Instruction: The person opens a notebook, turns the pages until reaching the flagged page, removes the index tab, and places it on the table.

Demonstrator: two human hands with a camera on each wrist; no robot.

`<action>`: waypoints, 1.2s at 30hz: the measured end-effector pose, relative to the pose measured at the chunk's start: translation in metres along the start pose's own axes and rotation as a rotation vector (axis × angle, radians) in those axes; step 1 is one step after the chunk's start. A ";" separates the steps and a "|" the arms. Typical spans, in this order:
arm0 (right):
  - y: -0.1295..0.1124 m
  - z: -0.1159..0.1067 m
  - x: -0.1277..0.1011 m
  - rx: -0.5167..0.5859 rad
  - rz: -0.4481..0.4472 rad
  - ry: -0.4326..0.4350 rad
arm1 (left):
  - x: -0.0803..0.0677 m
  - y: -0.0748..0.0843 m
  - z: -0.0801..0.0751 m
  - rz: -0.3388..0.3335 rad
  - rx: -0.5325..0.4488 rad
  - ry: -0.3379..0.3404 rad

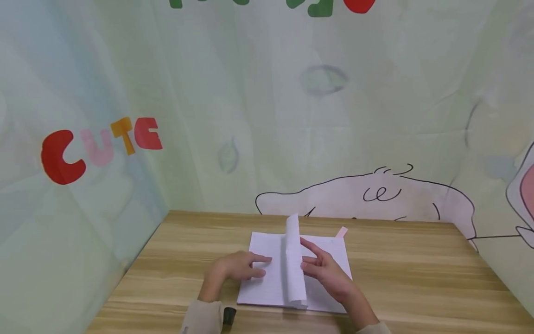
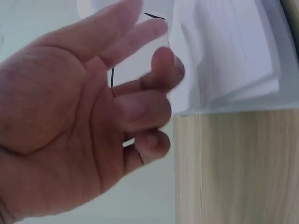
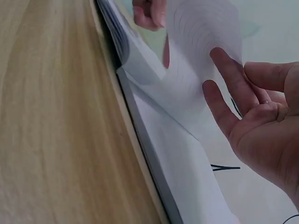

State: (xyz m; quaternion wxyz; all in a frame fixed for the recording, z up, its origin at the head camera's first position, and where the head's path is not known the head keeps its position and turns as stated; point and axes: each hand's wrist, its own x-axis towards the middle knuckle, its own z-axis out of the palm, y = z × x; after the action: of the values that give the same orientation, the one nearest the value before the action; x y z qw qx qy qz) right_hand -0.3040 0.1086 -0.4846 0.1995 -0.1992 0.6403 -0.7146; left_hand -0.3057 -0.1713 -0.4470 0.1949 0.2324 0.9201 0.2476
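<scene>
An open notebook (image 1: 267, 287) with white, faintly lined pages lies on the wooden table. Near its middle a raised leaf (image 1: 295, 260) stands upright, curving a little. My right hand (image 1: 329, 273) is on the right side of this leaf, its extended fingertips touching the paper; in the right wrist view the long fingers (image 3: 229, 79) lie nearly straight against the sheet. Over the left page is my left hand (image 1: 239, 265), index finger and thumb extended toward the leaf. In the left wrist view its other fingers (image 2: 142, 109) curl loosely around nothing.
A pink tab (image 1: 341, 232) sticks out past the notebook's top right corner. Wood-grain table (image 1: 417, 273) extends on both sides. Printed curtains (image 1: 250, 116) stand behind and to the left, with coloured letters and a cartoon outline.
</scene>
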 end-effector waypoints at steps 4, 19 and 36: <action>0.004 0.003 0.003 0.022 -0.035 -0.045 | 0.007 0.002 0.001 0.087 -0.020 0.066; 0.005 0.004 0.005 0.022 -0.041 -0.093 | 0.016 0.012 -0.003 0.138 -0.060 0.267; 0.010 -0.003 0.002 -0.158 -0.012 -0.059 | 0.011 0.006 -0.004 0.090 0.039 0.368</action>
State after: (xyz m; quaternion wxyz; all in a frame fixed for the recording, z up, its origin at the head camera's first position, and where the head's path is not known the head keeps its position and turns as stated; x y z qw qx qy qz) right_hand -0.3067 0.1093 -0.4947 0.1975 -0.2391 0.6872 -0.6569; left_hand -0.3144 -0.1626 -0.4431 0.0076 0.2278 0.9336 0.2766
